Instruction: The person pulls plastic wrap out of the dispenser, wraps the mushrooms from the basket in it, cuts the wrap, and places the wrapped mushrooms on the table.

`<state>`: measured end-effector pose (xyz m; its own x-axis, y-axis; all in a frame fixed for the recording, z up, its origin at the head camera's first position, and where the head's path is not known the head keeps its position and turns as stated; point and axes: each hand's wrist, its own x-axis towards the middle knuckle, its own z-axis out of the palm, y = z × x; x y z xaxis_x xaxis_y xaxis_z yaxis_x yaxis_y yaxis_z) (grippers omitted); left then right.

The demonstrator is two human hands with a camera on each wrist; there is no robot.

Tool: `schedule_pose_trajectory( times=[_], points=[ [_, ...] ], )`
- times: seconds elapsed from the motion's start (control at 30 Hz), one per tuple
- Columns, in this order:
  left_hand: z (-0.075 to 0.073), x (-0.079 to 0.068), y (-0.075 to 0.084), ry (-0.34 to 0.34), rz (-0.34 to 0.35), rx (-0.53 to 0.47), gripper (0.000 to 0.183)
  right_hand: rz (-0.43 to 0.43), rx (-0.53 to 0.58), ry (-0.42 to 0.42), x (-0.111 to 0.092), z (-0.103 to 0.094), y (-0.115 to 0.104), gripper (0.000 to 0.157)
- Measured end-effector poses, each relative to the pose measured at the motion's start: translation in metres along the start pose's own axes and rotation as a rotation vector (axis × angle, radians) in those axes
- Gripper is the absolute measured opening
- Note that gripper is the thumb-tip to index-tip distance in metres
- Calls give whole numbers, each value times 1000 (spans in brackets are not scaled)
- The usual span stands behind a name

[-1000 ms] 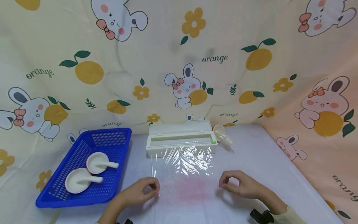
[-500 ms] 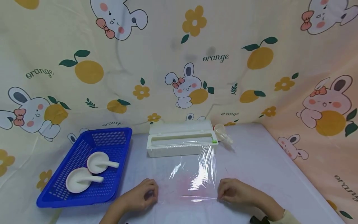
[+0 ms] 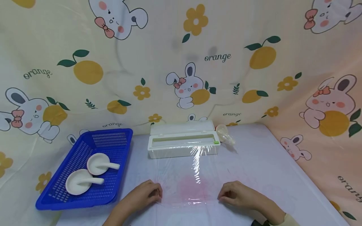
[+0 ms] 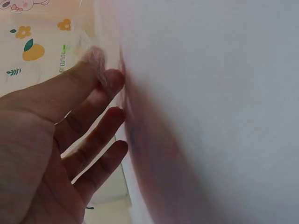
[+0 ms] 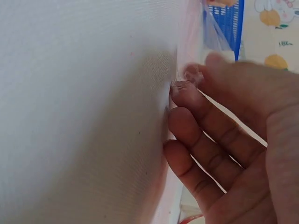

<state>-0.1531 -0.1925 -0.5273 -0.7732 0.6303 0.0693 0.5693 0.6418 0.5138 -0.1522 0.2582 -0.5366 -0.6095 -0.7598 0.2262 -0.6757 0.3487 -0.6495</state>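
A clear sheet of cling film [image 3: 181,175] stretches from the white cling film dispenser [image 3: 183,152] toward me, low over the table, with a pink patch showing through it. My left hand [image 3: 145,195] pinches its near left corner; in the left wrist view crumpled film lies between thumb and forefinger, the other fingers loosely bent. At the near right corner is my right hand [image 3: 240,195], with film bunched at its thumb and fingertips [image 5: 184,91] in the right wrist view. The dispenser's lid [image 3: 182,126] stands raised, and a green slider [image 3: 216,142] sits at its right end.
To the left stands a blue plastic basket [image 3: 124,163] holding two white dishes with handles [image 3: 78,182]. A small clear bag with pale contents [image 3: 225,135] lies right of the dispenser. A patterned cloth [image 3: 158,62] hangs behind the white-covered table [image 3: 271,163].
The right hand has come nearer to me and slightly left, while the left hand has shifted little. The film has been drawn farther toward me and now lies flatter, with less glare.
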Motion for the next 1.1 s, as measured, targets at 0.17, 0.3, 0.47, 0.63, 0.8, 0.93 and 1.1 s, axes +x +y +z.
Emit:
schedule_pose_trajectory(
  times=[0.17, 0.3, 0.47, 0.63, 0.8, 0.93, 1.1],
  points=[
    [3, -2, -1, 12, 85, 38, 17, 82, 41, 17, 1, 1, 0, 8],
    [6, -5, -2, 46, 143, 85, 20, 116, 36, 15, -1, 2, 1, 11],
    [4, -8, 0, 110, 187, 90, 24, 67, -28, 47, -5, 4, 2, 20],
    [-11, -7, 7, 98, 162, -75, 15, 60, -39, 47, -7, 4, 3, 24],
    [-38, -6, 17, 88, 54, -211, 5, 79, -11, 31, -6, 3, 3, 24],
    [-66, -8, 23, 142, -81, -185, 7, 59, -8, 31, -5, 3, 3, 24],
    [-104, -15, 22, 209, -197, -111, 11, 44, -3, 31, -4, 3, 3, 25]
  ],
)
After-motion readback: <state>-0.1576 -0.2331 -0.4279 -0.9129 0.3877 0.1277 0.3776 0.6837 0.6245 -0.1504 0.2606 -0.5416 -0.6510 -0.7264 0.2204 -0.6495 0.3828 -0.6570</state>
